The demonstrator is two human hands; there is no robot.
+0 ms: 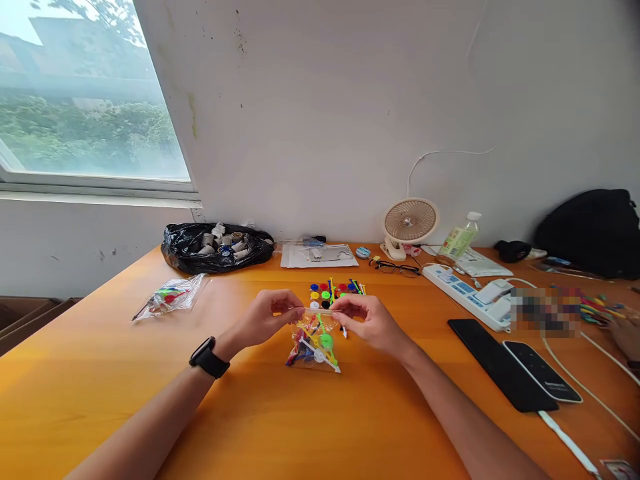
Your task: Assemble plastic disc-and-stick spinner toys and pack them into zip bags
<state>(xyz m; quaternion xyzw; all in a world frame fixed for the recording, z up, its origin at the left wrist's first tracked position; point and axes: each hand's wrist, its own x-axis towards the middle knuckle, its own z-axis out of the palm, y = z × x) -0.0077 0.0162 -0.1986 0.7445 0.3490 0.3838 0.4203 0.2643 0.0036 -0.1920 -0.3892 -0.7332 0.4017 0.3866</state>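
Both hands up at centre of the orange worktop (pixel 100 373), working one small clear zip bag (pixel 314 343). Left hand (pixel 267 319), black watch (pixel 208 357) on that wrist, pinches the bag's top strip at its left end, fingers closed on it. Right hand (pixel 366 320) pinches the same strip at the right end, fingers likewise closed. Bag hangs from the strip, bottom edge resting on the worktop, full of coloured plastic bits: yellow, green, red, blue, white sticks and discs. Just behind the hands, loose coloured discs and sticks (pixel 334 291) lie in a cluster. Second filled clear bag (pixel 170 297) sits well to the left. Black rubbish bag (pixel 217 247) with small spools at the wall. On the right: small desk fan (pixel 410 223), glasses (pixel 397 268), white power strip (pixel 467 295), two phones (pixel 515 367). Another person's hand (pixel 627 337) at far right edge.
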